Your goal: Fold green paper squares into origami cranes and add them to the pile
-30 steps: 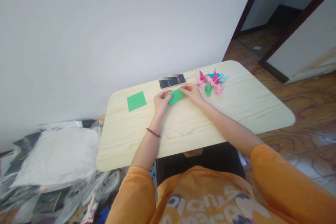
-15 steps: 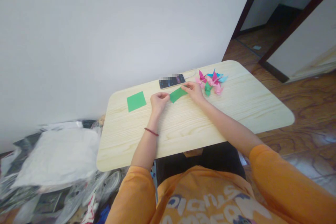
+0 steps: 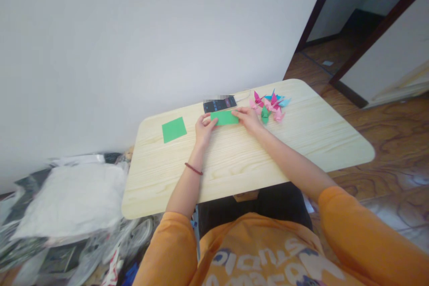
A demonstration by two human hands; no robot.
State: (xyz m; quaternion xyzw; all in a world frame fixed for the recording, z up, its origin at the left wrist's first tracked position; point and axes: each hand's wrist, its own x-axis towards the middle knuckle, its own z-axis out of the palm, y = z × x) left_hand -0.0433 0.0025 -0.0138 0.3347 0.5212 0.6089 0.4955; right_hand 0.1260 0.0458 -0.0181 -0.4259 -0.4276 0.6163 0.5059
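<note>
Nearest to us, the orange shirt (image 3: 261, 246) sits just off the near edge of the tabletop (image 3: 234, 161), and both forearms reach in across that edge. We see a dark red bracelet (image 3: 193, 169) round the left wrist. Beyond it, the left hand (image 3: 203, 132) has its thumb laid on the left end of a green paper strip (image 3: 224, 118), with the forefinger curved close to the thumb, only a small gap showing; we cannot tell how the fingers beneath are placed. The right hand (image 3: 250, 119) pinches the strip's other end, thumb and fingertips brought together on the paper. The strip stretches between the two hands, past the middle of the tabletop toward its far edge, and we cannot tell whether it touches the surface. Left of the left hand, a green square sheet (image 3: 174, 129) lies flat, toward the far left corner. Just right of the right hand we find a green folded bird (image 3: 265, 115), at the front of a cluster of pink and blue folded birds (image 3: 276, 102) near the far right corner. Beyond the strip, a phone (image 3: 219, 105) lies along the far edge.
</note>
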